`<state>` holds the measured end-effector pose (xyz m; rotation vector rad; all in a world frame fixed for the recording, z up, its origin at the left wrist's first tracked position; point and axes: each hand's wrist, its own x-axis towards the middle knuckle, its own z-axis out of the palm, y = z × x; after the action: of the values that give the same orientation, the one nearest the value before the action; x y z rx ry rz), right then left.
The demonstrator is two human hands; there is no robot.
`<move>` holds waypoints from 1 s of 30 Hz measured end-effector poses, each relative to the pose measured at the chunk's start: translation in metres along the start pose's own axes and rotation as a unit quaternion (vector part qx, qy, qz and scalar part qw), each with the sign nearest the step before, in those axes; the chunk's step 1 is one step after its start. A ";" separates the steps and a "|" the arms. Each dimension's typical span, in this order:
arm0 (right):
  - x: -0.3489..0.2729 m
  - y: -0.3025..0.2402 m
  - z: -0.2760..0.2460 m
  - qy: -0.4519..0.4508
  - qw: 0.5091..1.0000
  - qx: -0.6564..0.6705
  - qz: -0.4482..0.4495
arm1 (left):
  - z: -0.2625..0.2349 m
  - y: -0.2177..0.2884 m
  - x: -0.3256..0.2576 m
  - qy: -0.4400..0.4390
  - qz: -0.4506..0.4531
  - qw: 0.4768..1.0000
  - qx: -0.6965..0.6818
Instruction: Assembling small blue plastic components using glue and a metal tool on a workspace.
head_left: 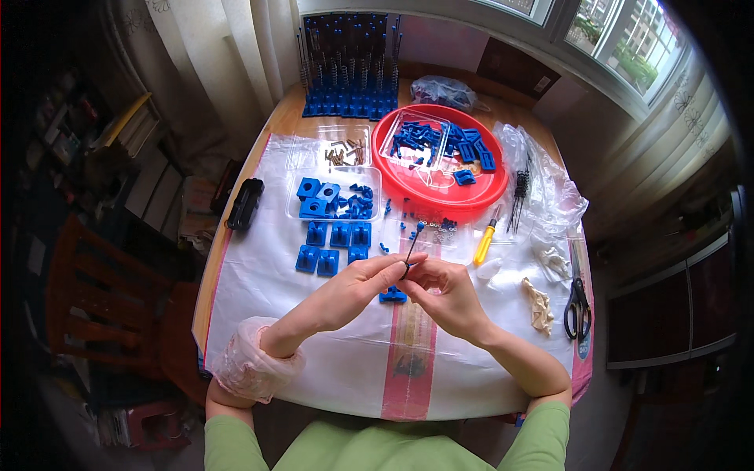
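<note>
My left hand (357, 289) and my right hand (449, 297) meet over the middle of the table. Pinched between their fingertips is a thin dark rod (413, 243), tilted upward, with a small blue piece at its top end. Something dark and small shows by the fingertips at its lower end, too covered to name. A blue plastic base (393, 296) lies just under the hands, partly hidden. To the left, several square blue bases with raised middles (327, 262) lie in rows. Tiny blue parts (385, 247) are scattered just beyond my left hand.
A red round tray (487, 200) holds blue parts. Clear boxes hold brass-coloured pins (345, 153) and blue pieces (312, 206). A yellow-handled tool (484, 245), dark springs on rods (520, 192) and black scissors (577, 310) lie right. A rack of rods and springs (349, 102) stands behind.
</note>
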<state>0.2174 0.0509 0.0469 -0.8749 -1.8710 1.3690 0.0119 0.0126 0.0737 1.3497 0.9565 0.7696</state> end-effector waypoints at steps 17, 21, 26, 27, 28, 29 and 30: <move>0.004 -0.009 -0.007 0.002 0.995 -0.036 -0.091 | 0.003 -0.004 0.001 0.028 -0.015 0.997 -0.063; 0.004 -0.010 -0.007 -0.025 0.998 -0.015 -0.047 | 0.002 -0.008 0.000 0.039 -0.013 0.997 -0.067; 0.004 -0.013 -0.008 -0.041 0.999 -0.013 -0.020 | 0.006 -0.016 0.002 0.062 0.001 0.995 -0.074; 0.004 -0.013 -0.008 -0.041 0.999 -0.012 -0.023 | 0.005 -0.020 0.003 0.059 0.011 0.996 -0.070; 0.004 -0.013 -0.008 -0.041 0.999 -0.011 -0.025 | 0.004 -0.024 0.006 0.054 0.020 0.996 -0.066; 0.003 -0.011 -0.008 -0.037 0.999 -0.009 -0.031 | 0.003 -0.027 0.008 0.050 0.029 0.996 -0.063; 0.002 -0.008 -0.008 -0.033 0.999 -0.007 -0.036 | 0.004 -0.028 0.009 0.049 0.033 0.996 -0.065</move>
<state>0.2211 0.0550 0.0572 -0.7690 -1.9456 1.3581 0.0167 0.0162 0.0443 1.2437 0.9254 0.9399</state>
